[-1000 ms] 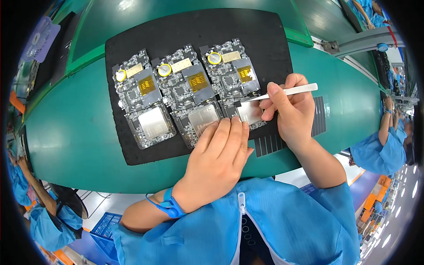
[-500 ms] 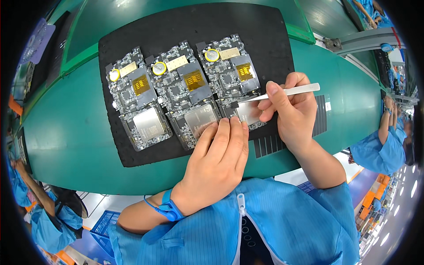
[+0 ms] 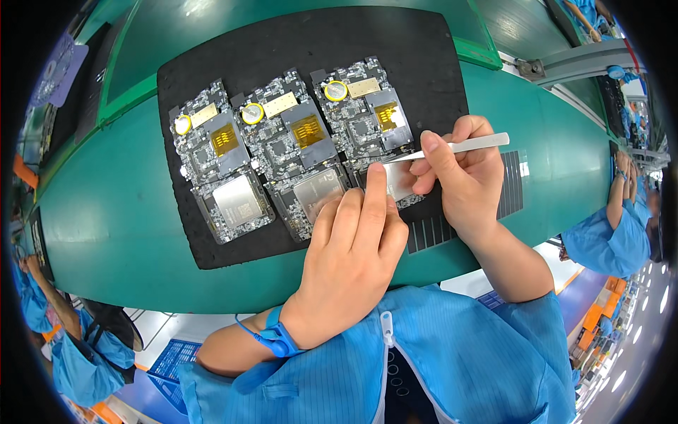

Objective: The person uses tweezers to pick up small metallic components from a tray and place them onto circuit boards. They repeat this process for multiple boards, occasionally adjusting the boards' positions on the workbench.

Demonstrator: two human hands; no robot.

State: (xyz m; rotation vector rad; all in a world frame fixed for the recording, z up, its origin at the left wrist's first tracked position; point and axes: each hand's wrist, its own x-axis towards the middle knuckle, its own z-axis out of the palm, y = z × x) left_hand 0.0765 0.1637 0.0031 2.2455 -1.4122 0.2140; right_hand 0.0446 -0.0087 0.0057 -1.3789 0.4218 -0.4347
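My right hand (image 3: 467, 180) pinches a pair of silver tweezers (image 3: 482, 142), whose tips reach left onto the rightmost circuit board (image 3: 361, 128). My left hand (image 3: 351, 244) is open, its index finger stretched out. That fingertip presses beside the tweezer tips, at the upper edge of the board's silver metal shield (image 3: 400, 182), and hides whatever lies beneath it. The other left fingers rest over the lower parts of the right and middle boards. To the left lie the middle circuit board (image 3: 280, 146) and the left circuit board (image 3: 201, 150), each with a yellow-rimmed coin cell and amber tape.
All three boards lie on a black mat (image 3: 233, 46) over a green work surface (image 3: 106, 212). A blue wrist strap (image 3: 277, 336) circles my left wrist. Blue-clothed people sit at both sides; a blue basket (image 3: 169, 364) stands below the table's edge.
My left index finger has stretched forward onto the tweezer tips, covering a small dark piece seen there before. The left hand's other fingers have curled back slightly. My right hand has barely moved.
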